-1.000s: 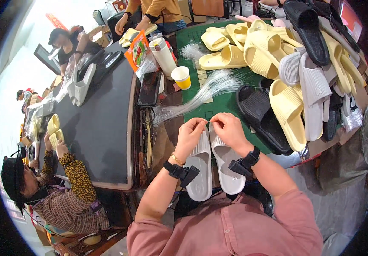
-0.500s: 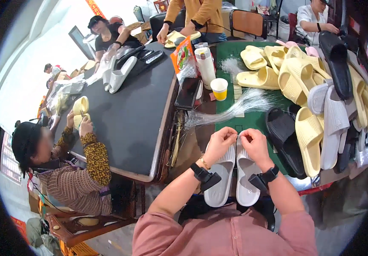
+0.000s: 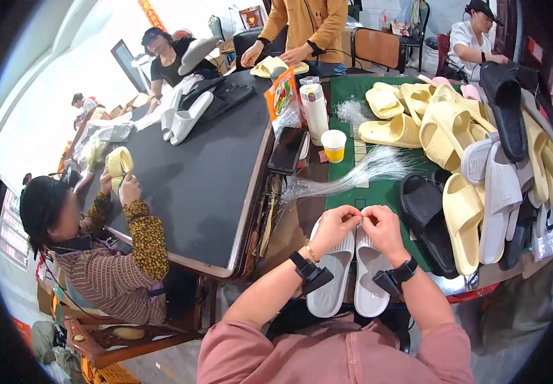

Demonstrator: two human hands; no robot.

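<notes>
The fingers (image 3: 352, 218) of the left hand (image 3: 331, 232) and right hand (image 3: 384, 232) pinch close together above grey slippers (image 3: 329, 288). Whether they grasp anything, I cannot tell.

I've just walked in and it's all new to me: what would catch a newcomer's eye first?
Probably the heap of yellow, grey and black slippers on the table's right side. Then the shiny fan of clear strands to its left. Nearest the wearer, the left hand and right hand nearly meet over two light-grey slippers.
</notes>
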